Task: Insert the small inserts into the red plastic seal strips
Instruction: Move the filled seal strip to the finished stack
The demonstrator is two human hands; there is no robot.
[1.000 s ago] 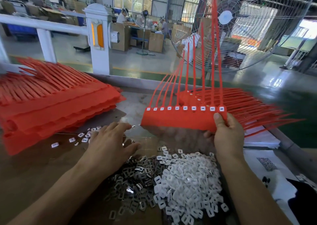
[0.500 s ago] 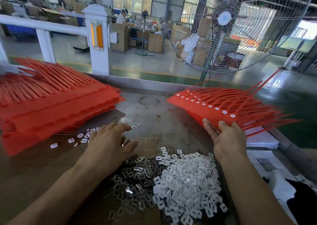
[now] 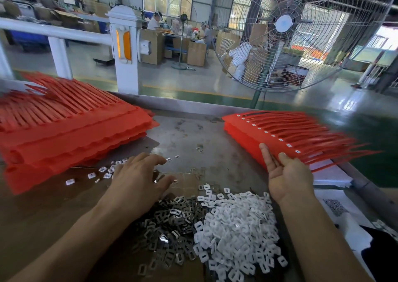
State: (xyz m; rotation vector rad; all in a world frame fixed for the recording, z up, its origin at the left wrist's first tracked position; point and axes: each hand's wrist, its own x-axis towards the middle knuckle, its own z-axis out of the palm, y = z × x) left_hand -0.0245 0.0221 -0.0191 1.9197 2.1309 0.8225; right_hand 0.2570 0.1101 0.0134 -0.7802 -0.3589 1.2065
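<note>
A stack of red seal strips (image 3: 280,131) with white inserts along its top sheet lies at the right of the table. My right hand (image 3: 286,174) is open, palm up, fingertips against the stack's near edge. A bigger stack of red seal strips (image 3: 71,131) fills the left side. My left hand (image 3: 137,178) lies flat, fingers spread, on the table among loose assembled inserts (image 3: 103,172). In front of me sit a pile of white plastic inserts (image 3: 237,228) and a pile of dark metal clips (image 3: 168,228).
The metal table (image 3: 189,135) has a raised rim at the back. A large standing fan (image 3: 284,34) is behind the right stack. White paper sheets (image 3: 331,174) lie at the table's right edge. People work at distant benches.
My right hand held one strip sheet upright, laid it flat on the right stack and let go. Its fingers now rest open at the stack's edge. My left hand stayed put.
</note>
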